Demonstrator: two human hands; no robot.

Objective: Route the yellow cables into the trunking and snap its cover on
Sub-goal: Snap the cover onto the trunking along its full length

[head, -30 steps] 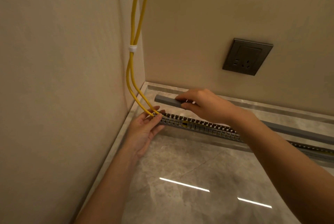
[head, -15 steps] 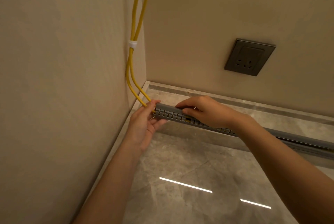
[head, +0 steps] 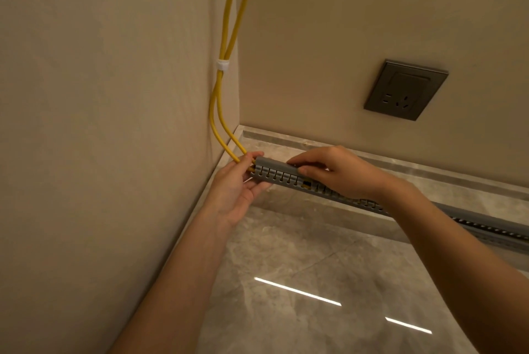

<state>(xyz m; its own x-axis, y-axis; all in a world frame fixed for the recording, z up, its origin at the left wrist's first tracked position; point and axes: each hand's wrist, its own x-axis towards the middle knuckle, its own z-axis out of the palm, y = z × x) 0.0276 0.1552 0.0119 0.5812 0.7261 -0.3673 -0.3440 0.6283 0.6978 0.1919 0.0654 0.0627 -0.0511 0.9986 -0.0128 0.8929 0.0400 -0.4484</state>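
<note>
Two yellow cables, bound by a white tie, hang down the wall corner and enter the left end of the grey slotted trunking lying along the floor ledge. A grey cover lies on top of the trunking's left end. My left hand holds that end, fingers curled around it and touching the cables. My right hand grips the cover from above, fingers over its top and thumb on the slotted side. Yellow shows through one slot under the thumb.
A dark wall socket sits on the back wall to the right. The trunking runs on to the right along a marble ledge. Below is a glossy marble floor. The left wall stands close beside my left arm.
My right hand has brought the grey cover from behind the trunking down onto its left end. My left hand has stayed at that end by the cables.
</note>
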